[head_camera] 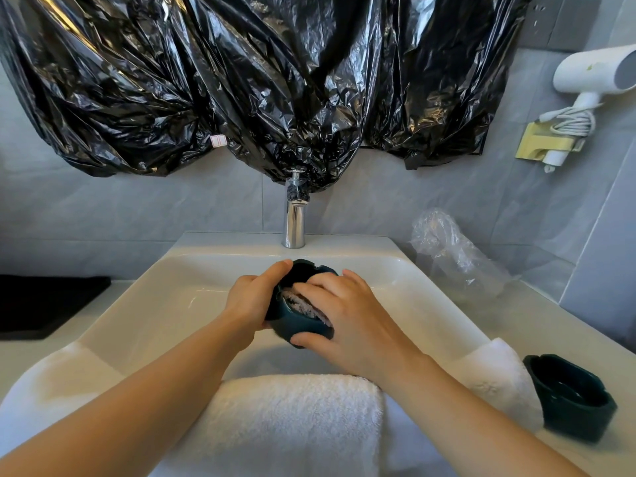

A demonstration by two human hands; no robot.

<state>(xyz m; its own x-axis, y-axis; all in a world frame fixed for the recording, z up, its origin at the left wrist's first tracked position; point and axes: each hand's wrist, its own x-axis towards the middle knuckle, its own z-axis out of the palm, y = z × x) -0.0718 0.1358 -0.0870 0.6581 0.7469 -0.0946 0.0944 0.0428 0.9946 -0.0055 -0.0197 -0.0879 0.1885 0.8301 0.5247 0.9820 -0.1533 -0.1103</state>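
Over the white sink (pixel 165 304) my left hand (pixel 251 297) grips a dark teal ashtray-like dish (pixel 296 325), tilted toward me, by its left side and rim. My right hand (pixel 347 311) presses a greyish scrubbing pad (pixel 303 302) into the dish's hollow, with fingers on the pad and thumb under the dish's lower edge. Most of the pad is hidden by my fingers.
A second dark teal dish (pixel 571 397) stands on the counter at the right, beside white towels (pixel 296 418) draped over the sink's front edge. A chrome tap (pixel 294 218) rises behind the basin. Clear plastic wrap (pixel 451 249) lies back right; a black mat (pixel 44 304) lies left. Black bags cover the mirror.
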